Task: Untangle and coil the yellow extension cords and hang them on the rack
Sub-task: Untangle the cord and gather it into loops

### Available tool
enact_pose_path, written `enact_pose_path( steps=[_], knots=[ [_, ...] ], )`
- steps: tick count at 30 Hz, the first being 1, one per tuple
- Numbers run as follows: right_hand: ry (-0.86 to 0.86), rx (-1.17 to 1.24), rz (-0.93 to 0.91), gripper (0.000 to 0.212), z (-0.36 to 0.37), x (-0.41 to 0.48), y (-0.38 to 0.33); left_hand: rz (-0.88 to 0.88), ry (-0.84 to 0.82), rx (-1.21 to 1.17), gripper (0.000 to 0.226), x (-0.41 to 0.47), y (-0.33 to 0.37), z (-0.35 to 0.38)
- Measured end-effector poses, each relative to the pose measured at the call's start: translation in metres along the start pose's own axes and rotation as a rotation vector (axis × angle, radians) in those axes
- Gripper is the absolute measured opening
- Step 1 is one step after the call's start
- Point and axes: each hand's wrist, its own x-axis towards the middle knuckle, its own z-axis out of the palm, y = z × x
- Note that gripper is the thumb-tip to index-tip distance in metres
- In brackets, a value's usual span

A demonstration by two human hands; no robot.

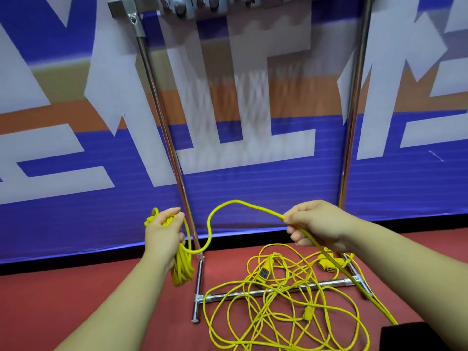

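Observation:
My left hand grips a coil of yellow cord whose loops hang below my fist. From that coil one strand arcs up and to the right into my right hand, which pinches it between thumb and fingers. The strand runs on down to the right past my wrist. A tangled heap of yellow cord lies on the red floor, with a yellow socket and another plug end in it. The metal rack stands just behind my hands.
The rack's base bars lie on the floor under the tangle, and its hooks show at the top edge. A blue, white and orange banner fills the wall behind. A black object sits at the lower right.

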Motion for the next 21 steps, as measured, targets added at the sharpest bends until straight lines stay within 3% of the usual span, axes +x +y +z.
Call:
enact_pose_path(
  steps=[3, 8, 17, 21],
  knots=[
    [0.01, -0.102, 0.039, 0.016, 0.007, 0.002, 0.001, 0.044, -0.045, -0.024, 0.014, -0.002, 0.008, 0.0],
    [0.069, -0.129, 0.052, 0.018, 0.024, 0.007, 0.0, 0.139, -0.256, -0.122, 0.013, -0.03, 0.046, 0.011],
    [0.058, 0.281, -0.043, 0.021, 0.038, -0.003, -0.015, 0.158, -0.435, -0.133, 0.013, -0.067, 0.067, 0.029],
    [0.074, 0.31, -0.163, 0.016, 0.042, -0.007, -0.02, 0.102, -0.481, -0.182, 0.016, -0.08, 0.071, 0.035]
  ],
)
